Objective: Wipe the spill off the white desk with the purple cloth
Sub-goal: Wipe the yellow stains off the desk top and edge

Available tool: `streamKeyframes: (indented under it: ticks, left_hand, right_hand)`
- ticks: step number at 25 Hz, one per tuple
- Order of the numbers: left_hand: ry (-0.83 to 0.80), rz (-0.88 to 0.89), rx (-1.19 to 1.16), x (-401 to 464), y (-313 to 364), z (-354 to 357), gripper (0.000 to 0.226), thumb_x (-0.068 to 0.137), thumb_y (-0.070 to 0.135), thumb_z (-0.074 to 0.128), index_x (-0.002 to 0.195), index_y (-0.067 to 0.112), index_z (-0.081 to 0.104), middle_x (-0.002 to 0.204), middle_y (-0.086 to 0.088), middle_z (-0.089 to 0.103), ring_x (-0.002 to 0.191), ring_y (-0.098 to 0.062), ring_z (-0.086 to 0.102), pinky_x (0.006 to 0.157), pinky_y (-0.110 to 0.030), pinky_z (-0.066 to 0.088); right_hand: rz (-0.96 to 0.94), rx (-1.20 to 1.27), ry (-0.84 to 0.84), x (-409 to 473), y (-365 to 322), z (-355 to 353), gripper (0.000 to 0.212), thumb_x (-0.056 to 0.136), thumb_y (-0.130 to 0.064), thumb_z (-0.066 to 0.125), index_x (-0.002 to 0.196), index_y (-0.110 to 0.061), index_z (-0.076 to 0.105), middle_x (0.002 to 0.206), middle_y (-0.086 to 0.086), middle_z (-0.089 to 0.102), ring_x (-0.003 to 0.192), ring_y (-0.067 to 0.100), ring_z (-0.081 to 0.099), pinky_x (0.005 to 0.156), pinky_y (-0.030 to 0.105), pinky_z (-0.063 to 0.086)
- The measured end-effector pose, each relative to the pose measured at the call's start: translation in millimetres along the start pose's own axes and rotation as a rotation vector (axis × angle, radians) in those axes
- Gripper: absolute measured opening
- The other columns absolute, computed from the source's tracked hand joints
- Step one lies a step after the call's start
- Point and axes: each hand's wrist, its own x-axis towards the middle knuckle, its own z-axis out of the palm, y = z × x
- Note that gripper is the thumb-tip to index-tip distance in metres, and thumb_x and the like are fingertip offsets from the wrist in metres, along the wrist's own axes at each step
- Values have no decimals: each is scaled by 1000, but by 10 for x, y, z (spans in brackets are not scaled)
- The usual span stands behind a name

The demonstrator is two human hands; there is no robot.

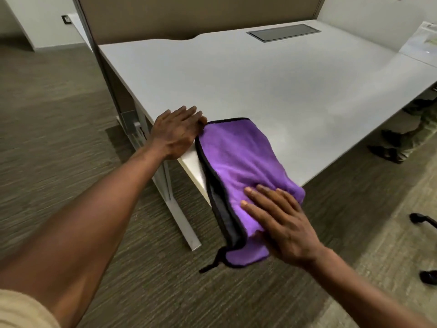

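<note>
A folded purple cloth with a black hem lies on the near corner of the white desk, its lower end hanging past the desk's edge. My right hand lies flat on the cloth's near end, fingers spread, pressing down on it. At the desk's left edge my left hand rests flat, its fingertips touching the cloth's far left corner. I cannot make out any spill on the desktop.
A tan partition stands along the desk's far side, and a dark cable hatch is set into the top at the back. The white desk leg stands on carpet. Another person's legs and shoes show at the right.
</note>
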Motion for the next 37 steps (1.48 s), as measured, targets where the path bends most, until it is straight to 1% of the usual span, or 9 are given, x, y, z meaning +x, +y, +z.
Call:
streamKeyframes:
  ticks: [8, 17, 23, 25, 27, 29, 31, 34, 37]
  left_hand:
    - [66, -40, -88, 52, -12, 46, 102, 77, 89, -9, 154, 38, 35, 165, 15, 26, 154, -10, 20, 125, -44, 15]
    - [39, -44, -101, 83, -52, 94, 88, 87, 85, -2, 154, 41, 35, 164, 17, 26, 153, -7, 20, 124, -43, 15]
    - [69, -70, -173, 121, 21, 48, 95, 83, 82, 1, 154, 30, 38, 160, 3, 40, 150, -19, 33, 121, -43, 21]
    - [103, -126, -257, 130, 21, 8, 84, 88, 76, 7, 158, 35, 27, 136, -13, 62, 133, -35, 52, 108, -47, 35]
    - [136, -256, -389, 124, 5, -50, 71, 91, 73, 10, 157, 47, 16, 103, -25, 65, 99, -46, 62, 80, -46, 41]
    - [133, -332, -497, 95, 57, -134, 67, 92, 75, 11, 155, 54, 10, 105, -35, 64, 87, -47, 62, 73, -46, 41]
    - [100, -311, -449, 94, 66, -170, 65, 97, 72, 14, 157, 50, 8, 102, -31, 66, 89, -43, 63, 72, -43, 37]
    - [144, -182, -336, 84, 65, -90, 74, 94, 71, 18, 160, 39, 13, 107, -24, 68, 99, -40, 62, 81, -42, 40]
    - [184, -130, -370, 62, 22, 21, 82, 88, 83, 15, 159, 41, 17, 137, -1, 65, 128, -33, 56, 113, -44, 36]
  right_hand:
    - [-1, -32, 135, 44, 43, 234, 65, 102, -61, 33, 158, -27, 41, 166, 6, 37, 152, 30, 36, 119, 52, 31]
    - [165, 167, -145, 638, -618, -21, 58, 91, -45, 49, 147, -34, 48, 164, -3, 39, 152, 26, 34, 120, 52, 29]
    - [315, 310, -222, 1288, -630, 13, 55, 93, -33, 57, 146, -37, 45, 164, -7, 35, 153, 24, 25, 125, 48, 17]
    - [343, 335, -245, 1469, -646, 78, 62, 91, -30, 59, 149, -36, 39, 163, -5, 35, 154, 24, 24, 127, 49, 15]
    - [360, 349, -236, 1607, -614, 110, 65, 87, -29, 62, 148, -35, 40, 159, -6, 40, 152, 23, 27, 127, 49, 17]
    - [379, 349, -209, 1708, -573, 96, 66, 85, -28, 65, 146, -34, 41, 156, -7, 43, 150, 21, 30, 126, 47, 19]
    - [365, 349, -225, 1698, -592, 37, 67, 89, -28, 64, 150, -33, 38, 161, -7, 38, 154, 21, 25, 128, 45, 15]
    - [319, 328, -287, 1263, -639, -79, 70, 98, -39, 53, 161, -37, 23, 173, -8, 15, 160, 18, 4, 130, 41, 0]
    - [409, 277, -339, 734, -416, -186, 77, 95, -75, 24, 163, -44, 5, 171, -17, -4, 159, 9, -9, 128, 36, -11]
